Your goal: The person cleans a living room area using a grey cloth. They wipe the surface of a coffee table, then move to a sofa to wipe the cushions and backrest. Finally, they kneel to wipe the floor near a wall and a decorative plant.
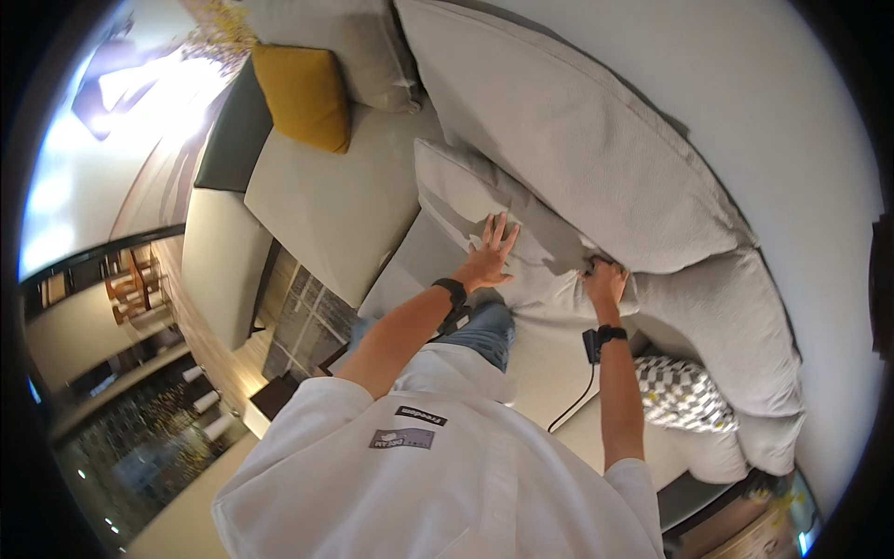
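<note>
A light grey cushion [531, 244] lies on the sofa seat in front of me, against a large back cushion [573, 133]. My left hand [492, 260] presses flat on its near part with the fingers spread. At the cushion's right end, my right hand [605, 281] has its fingers curled into the fabric. Both wrists wear black bands, and a small black device [592, 345] with a cable sits beside the right one. Creases run through the cushion between my hands. My right fingertips are partly hidden in the folds.
A mustard cushion [302, 96] rests on the sofa's left section. To the right, a patterned cushion [681, 393] leans below more back cushions [726, 314]. One of my knees in jeans [489, 335] is against the seat. A grey rug [307, 325] lies on the floor at left.
</note>
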A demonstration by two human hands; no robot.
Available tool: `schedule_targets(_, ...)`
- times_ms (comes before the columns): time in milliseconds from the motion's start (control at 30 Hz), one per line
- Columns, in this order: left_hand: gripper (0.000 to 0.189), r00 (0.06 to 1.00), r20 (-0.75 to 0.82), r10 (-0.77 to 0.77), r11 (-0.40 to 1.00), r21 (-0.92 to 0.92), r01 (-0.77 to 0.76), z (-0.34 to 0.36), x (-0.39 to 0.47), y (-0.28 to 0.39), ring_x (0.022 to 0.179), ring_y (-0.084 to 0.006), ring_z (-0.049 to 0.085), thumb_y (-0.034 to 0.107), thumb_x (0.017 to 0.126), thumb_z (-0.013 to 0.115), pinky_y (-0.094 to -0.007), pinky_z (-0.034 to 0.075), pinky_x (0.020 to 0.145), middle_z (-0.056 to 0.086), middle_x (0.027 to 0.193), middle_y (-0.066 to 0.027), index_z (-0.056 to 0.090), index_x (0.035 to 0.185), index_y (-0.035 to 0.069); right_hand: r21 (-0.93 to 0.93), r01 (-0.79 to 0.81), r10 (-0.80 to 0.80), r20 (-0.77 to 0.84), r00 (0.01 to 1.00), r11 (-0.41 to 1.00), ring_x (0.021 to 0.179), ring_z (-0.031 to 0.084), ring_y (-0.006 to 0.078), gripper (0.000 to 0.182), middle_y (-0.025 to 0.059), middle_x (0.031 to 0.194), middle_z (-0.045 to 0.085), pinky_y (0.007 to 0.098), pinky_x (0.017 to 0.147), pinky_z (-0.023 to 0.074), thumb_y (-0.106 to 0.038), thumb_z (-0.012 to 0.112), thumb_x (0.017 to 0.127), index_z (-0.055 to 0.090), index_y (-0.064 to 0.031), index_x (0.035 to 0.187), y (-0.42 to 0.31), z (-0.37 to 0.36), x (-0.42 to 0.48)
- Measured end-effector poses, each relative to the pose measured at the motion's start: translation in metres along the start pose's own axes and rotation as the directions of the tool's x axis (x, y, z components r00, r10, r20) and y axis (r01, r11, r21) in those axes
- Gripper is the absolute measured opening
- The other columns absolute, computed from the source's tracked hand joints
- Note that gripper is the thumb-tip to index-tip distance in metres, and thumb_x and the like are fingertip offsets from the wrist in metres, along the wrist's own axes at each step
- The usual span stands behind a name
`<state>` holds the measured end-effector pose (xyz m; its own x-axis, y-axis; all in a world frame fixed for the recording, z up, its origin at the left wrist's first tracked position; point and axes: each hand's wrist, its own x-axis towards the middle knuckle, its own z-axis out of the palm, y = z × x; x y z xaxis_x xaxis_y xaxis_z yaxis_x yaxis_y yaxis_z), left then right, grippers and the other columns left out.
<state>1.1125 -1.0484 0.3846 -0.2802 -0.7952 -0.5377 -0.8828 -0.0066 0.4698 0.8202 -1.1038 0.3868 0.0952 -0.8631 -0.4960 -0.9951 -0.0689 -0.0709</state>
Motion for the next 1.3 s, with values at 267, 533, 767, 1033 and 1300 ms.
schedule_targets(267,0.103,0.960,0.051,0.274,0.955,-0.133,-0.266,-0.059,-0.027,-0.067,0.149,-0.0409,0.004,0.033,0.082,0.073,-0.0655,0.034,0.107,-0.006,0.163,-0.0130,0.005,0.158,0.024,0.090,-0.065,0.069,-0.039,0.997,0.994,0.115,0.058,0.0318,0.053,0.0147,0.114,0.069,0.0489,0.105,0.0356,-0.040,0.083,0.072,0.070,-0.0105,0.113,-0.020,-0.016,-0.012)
schedule_targets(533,0.098,0.892,-0.331,0.308,0.946,0.010,-0.323,-0.182,-0.040,-0.226,0.146,-0.0435,0.016,0.028,0.083,0.074,-0.0543,0.024,0.114,0.009,0.161,-0.0198,0.011,0.158,0.019,0.228,-0.267,0.332,-0.329,0.884,0.936,0.103,0.059,0.0339,0.031,0.0138,0.103,0.064,0.0457,0.087,0.0471,-0.019,0.077,0.077,0.061,-0.0061,0.101,-0.084,-0.029,-0.056)
schedule_targets(767,0.090,0.714,-0.695,0.085,0.996,0.064,-0.056,-0.363,-0.015,-0.390,0.147,-0.0444,0.013,0.030,0.083,0.074,-0.0646,0.019,0.112,0.015,0.158,-0.0230,0.021,0.154,0.013,-0.082,0.225,-0.216,-0.705,0.675,0.971,0.094,0.059,0.0336,0.012,0.0127,0.092,0.063,0.0442,0.083,0.0486,-0.015,0.067,0.085,0.063,-0.0061,0.093,-0.347,-0.134,0.010)
schedule_targets(1033,0.099,0.834,-0.546,0.073,0.979,0.197,0.044,-0.471,0.015,-0.555,0.149,-0.0382,0.011,0.024,0.076,0.079,-0.0733,0.015,0.109,0.015,0.162,-0.0120,0.020,0.155,0.020,0.015,0.262,-0.126,-0.849,0.513,0.965,0.118,0.048,0.0389,0.086,0.0240,0.128,0.051,0.0441,0.099,0.0425,-0.046,0.080,0.075,0.042,0.0035,0.134,-0.606,-0.272,0.267)
schedule_targets(1300,0.128,0.947,-0.307,-0.095,0.961,0.219,0.168,-0.481,0.034,-0.561,0.149,-0.0353,0.012,0.025,0.062,0.091,-0.0765,0.025,0.105,0.011,0.161,-0.0081,0.004,0.157,0.031,0.241,0.257,0.127,-0.911,0.392,0.936,0.117,0.050,0.0409,0.087,0.0247,0.124,0.047,0.0444,0.094,0.0451,-0.050,0.083,0.072,0.041,0.0056,0.125,-0.644,-0.315,0.330)
